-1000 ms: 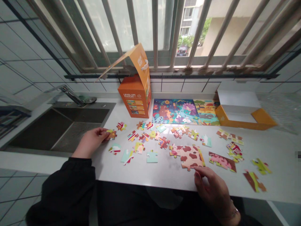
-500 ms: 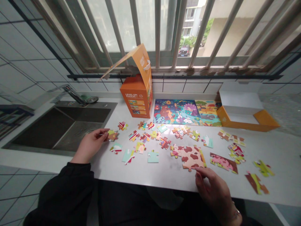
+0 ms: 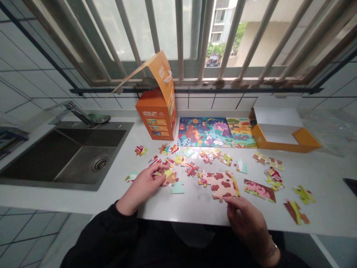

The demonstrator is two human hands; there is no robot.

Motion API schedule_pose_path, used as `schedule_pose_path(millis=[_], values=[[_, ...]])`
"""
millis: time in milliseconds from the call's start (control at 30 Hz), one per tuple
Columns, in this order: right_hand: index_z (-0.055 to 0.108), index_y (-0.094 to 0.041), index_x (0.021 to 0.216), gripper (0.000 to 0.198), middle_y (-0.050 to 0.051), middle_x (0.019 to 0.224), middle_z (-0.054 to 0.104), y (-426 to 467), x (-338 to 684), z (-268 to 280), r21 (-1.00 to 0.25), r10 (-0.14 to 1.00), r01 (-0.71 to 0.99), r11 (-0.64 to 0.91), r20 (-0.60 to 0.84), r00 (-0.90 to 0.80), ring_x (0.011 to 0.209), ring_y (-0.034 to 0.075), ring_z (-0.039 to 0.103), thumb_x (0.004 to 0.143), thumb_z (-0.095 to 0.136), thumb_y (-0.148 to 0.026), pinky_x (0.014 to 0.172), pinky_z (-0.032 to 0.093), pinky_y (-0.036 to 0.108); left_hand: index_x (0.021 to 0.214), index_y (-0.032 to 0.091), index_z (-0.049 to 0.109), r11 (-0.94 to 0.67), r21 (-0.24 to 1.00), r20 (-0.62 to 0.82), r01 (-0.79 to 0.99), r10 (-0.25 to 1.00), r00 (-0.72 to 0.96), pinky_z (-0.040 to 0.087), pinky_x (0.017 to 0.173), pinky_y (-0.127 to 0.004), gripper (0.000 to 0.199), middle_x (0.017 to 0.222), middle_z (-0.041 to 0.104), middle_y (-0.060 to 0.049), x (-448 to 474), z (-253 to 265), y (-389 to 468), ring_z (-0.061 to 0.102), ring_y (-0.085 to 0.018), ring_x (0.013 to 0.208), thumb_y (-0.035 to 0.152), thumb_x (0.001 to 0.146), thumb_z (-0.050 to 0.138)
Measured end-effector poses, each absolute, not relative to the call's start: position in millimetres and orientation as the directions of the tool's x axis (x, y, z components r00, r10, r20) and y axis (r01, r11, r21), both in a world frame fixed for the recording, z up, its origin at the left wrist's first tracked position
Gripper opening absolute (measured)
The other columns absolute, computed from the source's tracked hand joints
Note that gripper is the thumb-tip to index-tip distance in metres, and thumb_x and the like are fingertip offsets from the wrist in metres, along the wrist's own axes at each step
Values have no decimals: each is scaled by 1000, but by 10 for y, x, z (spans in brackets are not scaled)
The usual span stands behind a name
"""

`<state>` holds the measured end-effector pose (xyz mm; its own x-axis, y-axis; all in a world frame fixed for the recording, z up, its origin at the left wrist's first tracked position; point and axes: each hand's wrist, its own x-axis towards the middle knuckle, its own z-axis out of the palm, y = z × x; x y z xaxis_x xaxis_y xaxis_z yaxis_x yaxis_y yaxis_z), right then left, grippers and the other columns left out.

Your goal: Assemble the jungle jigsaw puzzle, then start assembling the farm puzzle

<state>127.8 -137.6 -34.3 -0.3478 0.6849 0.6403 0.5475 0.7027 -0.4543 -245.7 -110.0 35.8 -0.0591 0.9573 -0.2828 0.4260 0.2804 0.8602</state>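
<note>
My left hand pinches a brown and yellow-green puzzle piece over the counter, above other loose pieces. Just below it lies a pale turquoise piece. My right hand is curled at the near edge of a joined cow-patterned puzzle section, its thumb and forefinger closed on that edge. A pink-and-brown pig section lies to the right of the cow section. Between my hands and behind them, several loose pieces are scattered, among them a red and purple piece.
An orange puzzle box with a raised lid stands at the back. Beside it lies a finished-looking picture and an open yellow box. A sink is set into the counter on the left. Barred windows rise behind.
My left hand has carried the brown and yellow-green piece rightward from beside the sink to the middle pieces. My right hand stays at the cow section's edge. The view has shifted slightly right.
</note>
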Motion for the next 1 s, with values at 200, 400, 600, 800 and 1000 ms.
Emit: schedule_pose_path(millis=[200, 400, 600, 800, 1000], values=[[68, -21, 125, 30, 7, 102, 80, -1375, 1274, -341, -446, 678, 549, 707, 648, -346, 93, 20, 79, 101, 62, -6, 85, 67, 33, 122, 22, 76, 250, 842, -325, 478, 943, 79, 52, 67, -28, 35, 89, 78, -2, -1995, 364, -1250, 73, -19, 71, 39, 92, 67], [73, -23, 129, 32, 6, 104, 81, -1393, 1265, -355, -330, 587, 511, 794, 636, -501, 94, 21, 76, 100, 67, -9, 85, 64, 38, 114, 23, 76, 270, 855, -344, 442, 934, 95, 57, 77, -32, 24, 97, 80, -5, -1566, 251, -1537, 76, -22, 85, 34, 93, 69], [66, -26, 153, 52, 4, 144, 76, -1478, 1035, -322, -99, 432, 447, 889, 504, -748, 136, 28, 66, 102, 65, -17, 123, 49, 49, 116, 27, 74, 6, 789, -108, 615, 986, 130, 62, 90, -41, 20, 112, 78, -10, -1472, 28, -1681, 75, -27, 99, 29, 96, 73], [67, -26, 151, 50, 3, 145, 76, -1510, 851, -328, -180, 506, 484, 857, 474, -721, 136, 28, 67, 101, 69, -23, 128, 44, 50, 140, 24, 67, -196, 450, 163, 871, 977, 136, 50, 122, -55, 34, 145, 72, -15, -1852, -19, -1454, 65, -33, 138, 28, 109, 54], [70, -25, 146, 44, 0, 147, 75, -1495, 862, -311, -177, 503, 482, 858, 484, -716, 137, 28, 66, 103, 70, -30, 133, 35, 49, 150, 16, 64, -103, 156, 138, 982, 987, 82, 44, 126, -59, 44, 166, 56, -20, -2236, -138, -1229, 55, -39, 152, 27, 109, 52]])
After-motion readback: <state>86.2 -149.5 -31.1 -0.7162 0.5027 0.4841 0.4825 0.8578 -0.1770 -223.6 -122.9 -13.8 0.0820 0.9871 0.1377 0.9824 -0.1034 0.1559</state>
